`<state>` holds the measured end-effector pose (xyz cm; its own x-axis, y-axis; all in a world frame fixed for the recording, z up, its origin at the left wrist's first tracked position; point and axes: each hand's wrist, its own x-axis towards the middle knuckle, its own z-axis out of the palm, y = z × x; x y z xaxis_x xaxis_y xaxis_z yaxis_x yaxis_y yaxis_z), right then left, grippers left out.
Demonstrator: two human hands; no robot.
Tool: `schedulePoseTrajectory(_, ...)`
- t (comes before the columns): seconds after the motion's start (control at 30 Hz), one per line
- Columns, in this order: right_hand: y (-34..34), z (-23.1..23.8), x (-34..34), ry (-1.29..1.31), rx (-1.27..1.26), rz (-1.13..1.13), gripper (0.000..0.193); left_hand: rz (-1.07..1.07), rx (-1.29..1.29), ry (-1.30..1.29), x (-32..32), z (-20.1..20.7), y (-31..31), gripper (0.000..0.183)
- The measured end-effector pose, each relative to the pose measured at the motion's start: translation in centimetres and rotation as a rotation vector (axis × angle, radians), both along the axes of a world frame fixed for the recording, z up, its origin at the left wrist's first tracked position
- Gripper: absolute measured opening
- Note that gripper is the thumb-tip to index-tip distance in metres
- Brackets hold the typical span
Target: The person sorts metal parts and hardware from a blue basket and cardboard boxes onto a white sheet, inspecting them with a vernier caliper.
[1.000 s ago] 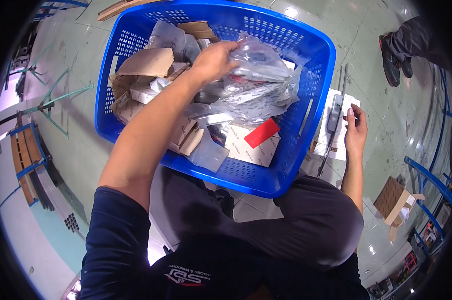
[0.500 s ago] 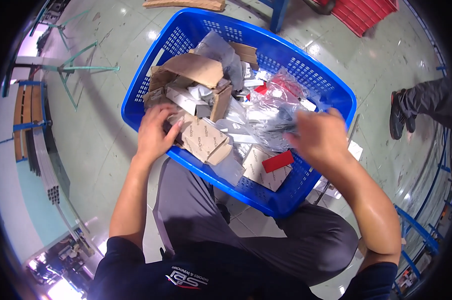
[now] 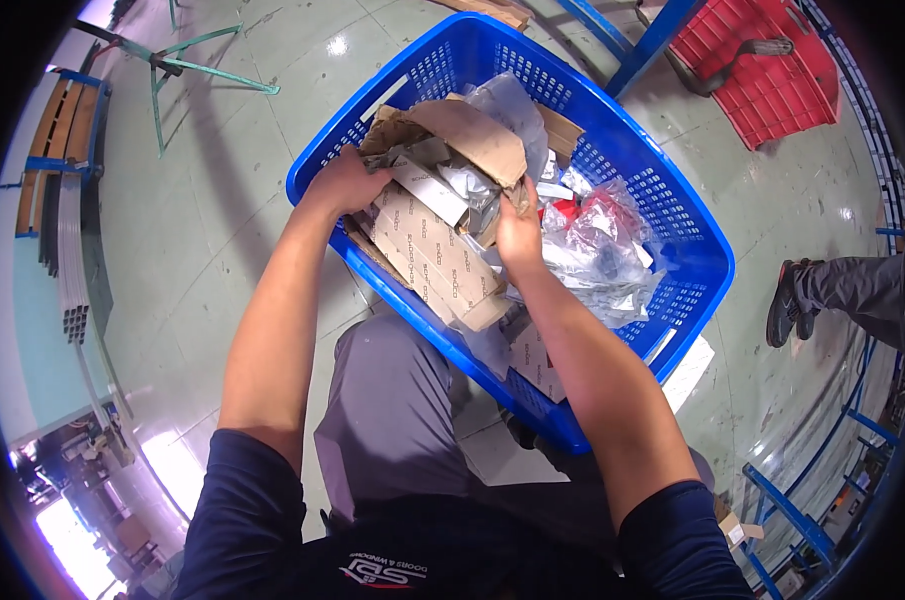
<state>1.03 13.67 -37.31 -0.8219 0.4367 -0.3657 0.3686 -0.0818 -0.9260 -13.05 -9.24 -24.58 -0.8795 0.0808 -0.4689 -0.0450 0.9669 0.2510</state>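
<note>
Brown cardboard (image 3: pixel 473 140) lies in the blue basket (image 3: pixel 695 255) between two part-curled hands; the right hand (image 3: pixel 518 228) touches its corner, the left hand (image 3: pixel 347 186) its other end. I can't tell whether either grips.

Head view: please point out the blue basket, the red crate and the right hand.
Blue basket (image 3: pixel 635 168), head view, on its far inner wall.
Red crate (image 3: pixel 763 102), head view, on its ribbed face.
Right hand (image 3: pixel 519 235), head view, on its back.
</note>
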Motion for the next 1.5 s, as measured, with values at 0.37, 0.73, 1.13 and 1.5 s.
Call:
schedulePoseTrajectory(0.37, 5.0, 1.4, 1.5, -0.117, -0.31, -0.027, 0.06, -0.216, 0.693, -0.213, -0.5, 2.0, -2.6, 0.09)
schedulePoseTrajectory(0.73, 7.8, 3.9, 3.8, -0.155, -0.645, -0.218, 0.043, -0.148, -0.088, -0.077, 0.7, -1.1, 0.6, 0.079)
schedulePoseTrajectory(1.13, 12.8, 1.8, 3.4, -0.305, -0.437, 0.003, 0.047, -0.308, 0.126, -0.234, -2.0, -1.9, 2.9, 0.038)
schedulePoseTrajectory(1.5, 30.2, 15.2, 12.5, -0.18, -0.384, -0.059, 0.036, -0.516, 0.358, -0.685, 3.2, 10.2, 13.8, 0.037)
